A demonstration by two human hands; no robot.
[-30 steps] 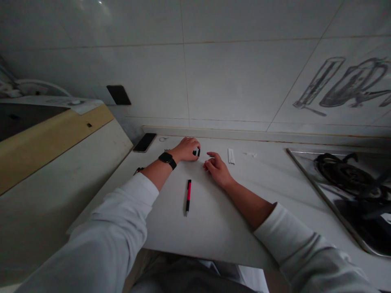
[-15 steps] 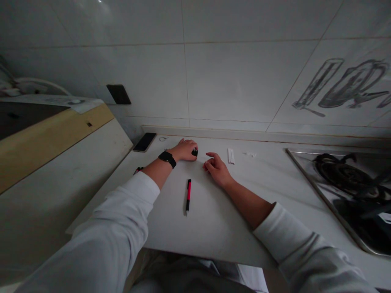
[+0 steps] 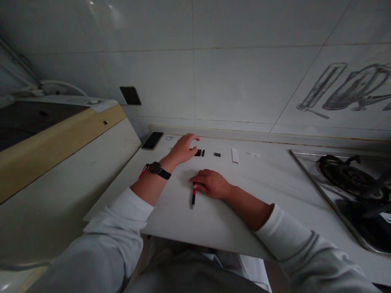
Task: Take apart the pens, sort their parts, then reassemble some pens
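My left hand [image 3: 182, 147], with a black watch on its wrist, rests on the white counter [image 3: 214, 219] with its fingers curved and apart, just left of a few small black parts [image 3: 199, 153]. Another small black part [image 3: 216, 154] lies a little to the right of them. My right hand [image 3: 210, 184] lies over the top end of a red and black pen [image 3: 193, 196], fingers curled down onto it. Whether the pen is gripped or only touched is unclear.
A dark phone [image 3: 152, 140] lies at the counter's back left corner. A small white strip [image 3: 234, 155] and a tiny white piece [image 3: 253, 154] lie farther right. A gas hob [image 3: 351, 183] fills the right side. A white and wood appliance [image 3: 61, 134] stands on the left.
My right hand has drawn back from beside the left hand down onto the pen. My left hand has opened off the small black parts, which now lie on the counter.
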